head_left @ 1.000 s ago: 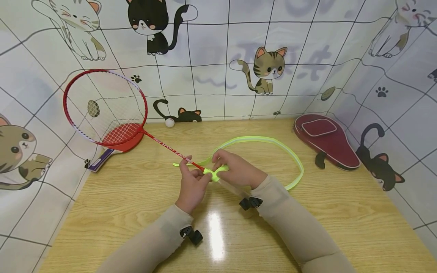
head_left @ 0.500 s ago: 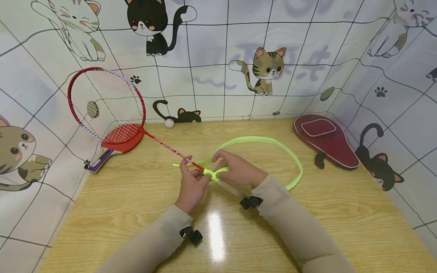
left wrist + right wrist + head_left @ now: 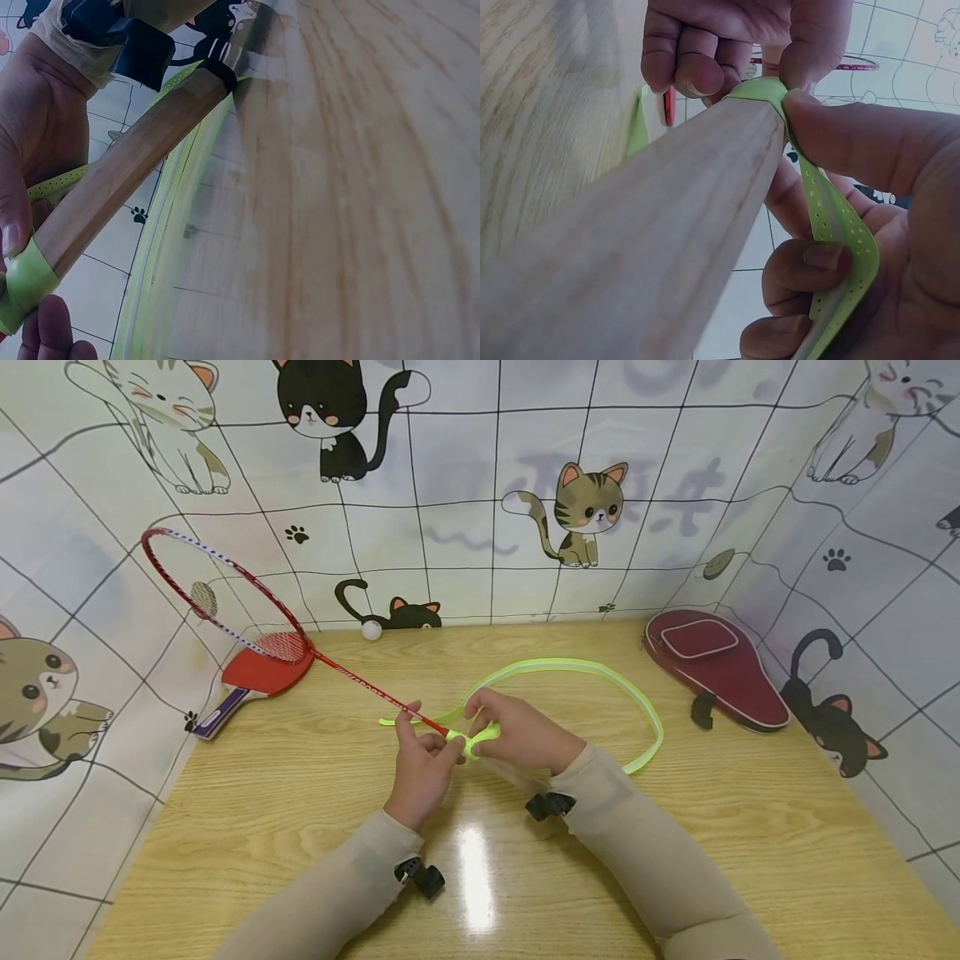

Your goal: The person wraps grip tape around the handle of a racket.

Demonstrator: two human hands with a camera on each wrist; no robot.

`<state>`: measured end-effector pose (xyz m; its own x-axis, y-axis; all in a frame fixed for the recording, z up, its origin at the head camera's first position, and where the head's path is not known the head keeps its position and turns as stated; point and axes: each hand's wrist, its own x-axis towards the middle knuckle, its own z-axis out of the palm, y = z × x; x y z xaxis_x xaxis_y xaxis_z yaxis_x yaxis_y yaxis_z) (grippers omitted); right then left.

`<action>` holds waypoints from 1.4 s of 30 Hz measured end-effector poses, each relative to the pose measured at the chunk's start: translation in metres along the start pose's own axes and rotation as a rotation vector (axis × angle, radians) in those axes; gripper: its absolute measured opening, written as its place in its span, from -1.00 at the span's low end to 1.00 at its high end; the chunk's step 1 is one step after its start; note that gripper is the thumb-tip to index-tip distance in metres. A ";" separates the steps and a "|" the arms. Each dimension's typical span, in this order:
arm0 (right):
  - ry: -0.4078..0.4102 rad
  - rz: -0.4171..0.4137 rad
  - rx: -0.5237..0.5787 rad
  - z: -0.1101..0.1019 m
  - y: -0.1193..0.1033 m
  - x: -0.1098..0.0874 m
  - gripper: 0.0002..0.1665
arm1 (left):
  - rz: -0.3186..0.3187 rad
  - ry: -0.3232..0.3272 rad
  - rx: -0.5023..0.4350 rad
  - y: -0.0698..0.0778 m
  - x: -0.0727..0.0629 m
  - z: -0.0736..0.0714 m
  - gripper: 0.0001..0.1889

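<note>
A red badminton racket [image 3: 360,681] slants across the table, its strung head raised at the left. My left hand [image 3: 423,777] grips it where the shaft meets the bare wooden handle [image 3: 135,169]. Perforated neon-yellow overgrip tape [image 3: 555,665] is wrapped round the handle's upper end, seen close in the right wrist view, where the thumb of my right hand [image 3: 525,731] presses at the wrap. The tape runs on through the curled fingers of that hand [image 3: 922,217]. Its loose length curves in a wide loop on the table behind the hands.
A red table tennis paddle [image 3: 258,672] lies at the left, partly behind the racket head. A white ball [image 3: 371,630] sits near the back wall. At the back right lies a dark red paddle case [image 3: 712,664]. Cat-patterned sheeting surrounds the wooden table [image 3: 300,785].
The racket has rotated about its shaft, so its head now shows as a narrower, tilted oval. Both hands stay at nearly the same spot, and the tape loop has shifted only slightly.
</note>
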<state>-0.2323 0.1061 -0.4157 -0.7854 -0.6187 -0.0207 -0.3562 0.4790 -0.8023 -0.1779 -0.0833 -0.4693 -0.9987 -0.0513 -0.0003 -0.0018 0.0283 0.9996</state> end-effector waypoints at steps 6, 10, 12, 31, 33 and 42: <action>-0.012 -0.040 0.000 0.000 0.007 0.002 -0.61 | -0.005 0.007 -0.013 0.000 0.001 0.001 -0.18; -0.017 -0.065 0.019 0.000 0.009 0.002 -0.63 | -0.004 0.006 -0.016 0.000 0.001 0.001 -0.18; -0.020 -0.064 0.029 -0.001 0.010 0.002 -0.62 | -0.007 0.003 -0.017 0.000 0.001 0.001 -0.17; -0.145 -0.045 0.067 -0.002 0.010 0.002 -0.45 | 0.037 -0.047 -0.067 -0.003 0.005 -0.003 -0.19; -0.137 -0.041 0.060 -0.002 0.010 0.002 -0.45 | 0.049 -0.056 -0.065 -0.002 0.004 -0.004 -0.22; -0.123 -0.035 0.070 -0.001 0.013 0.004 -0.46 | 0.060 -0.035 -0.009 0.001 0.002 -0.005 -0.26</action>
<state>-0.2405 0.1100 -0.4257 -0.7035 -0.7080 -0.0619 -0.3428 0.4143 -0.8431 -0.1796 -0.0879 -0.4679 -0.9982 -0.0152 0.0585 0.0582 0.0211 0.9981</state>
